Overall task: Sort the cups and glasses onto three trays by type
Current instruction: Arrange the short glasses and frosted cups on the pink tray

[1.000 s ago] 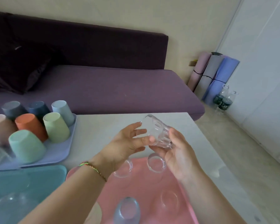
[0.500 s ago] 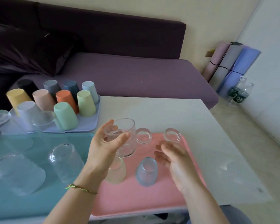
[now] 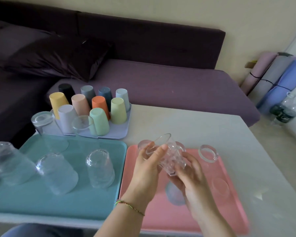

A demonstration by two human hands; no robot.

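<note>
Head view: left hand (image 3: 149,166) and right hand (image 3: 191,175) together grasp a tilted clear glass (image 3: 169,156). It hangs over the pink tray (image 3: 225,202), rim toward 11 o'clock.

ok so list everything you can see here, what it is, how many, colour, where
plastic cups: ten, mixed colours, upside down on lilac tray
lilac tray: one, table's far left
tall glasses: five, clear, upside down on teal tray
teal tray: one, near left
small glasses: several, clear or tinted, on pink tray; count unclear
pink tray: one, near right
table: one, white
sofa: one, purple, behind table
rolled mats: three, pink, grey, blue, by wall
bottles: blurred, on floor
faceted glass: one, clear, tilted, held in both hands
left hand, right hand: over pink tray
</note>
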